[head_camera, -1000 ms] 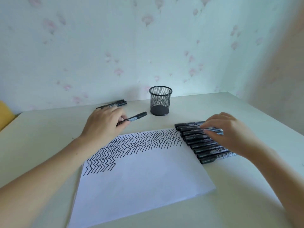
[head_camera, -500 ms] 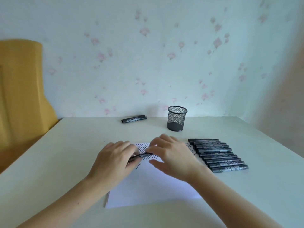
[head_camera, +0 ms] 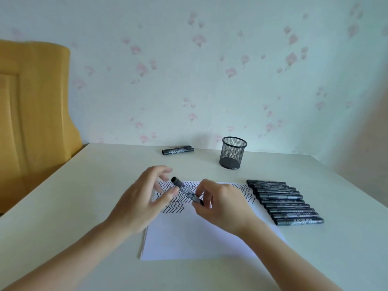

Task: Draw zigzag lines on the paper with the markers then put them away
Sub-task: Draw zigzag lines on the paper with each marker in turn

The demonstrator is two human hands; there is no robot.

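Head view. The right hand (head_camera: 222,203) pinches the near end of a black marker (head_camera: 185,190) between curled fingertips and thumb, holding it above the paper (head_camera: 195,240). The marker slants up and to the left, its far end free in the air. The left hand (head_camera: 142,201) hovers just beside that free end, fingers spread and loosely bent, thumb near the barrel; whether it touches the marker cannot be told. Zigzag lines (head_camera: 174,206) cover the far part of the paper. A row of markers (head_camera: 285,203) lies side by side on the table (head_camera: 84,196), touching the paper's right edge. A mesh pen cup (head_camera: 233,152) stands upright beyond it, with two markers (head_camera: 177,150) to its left.
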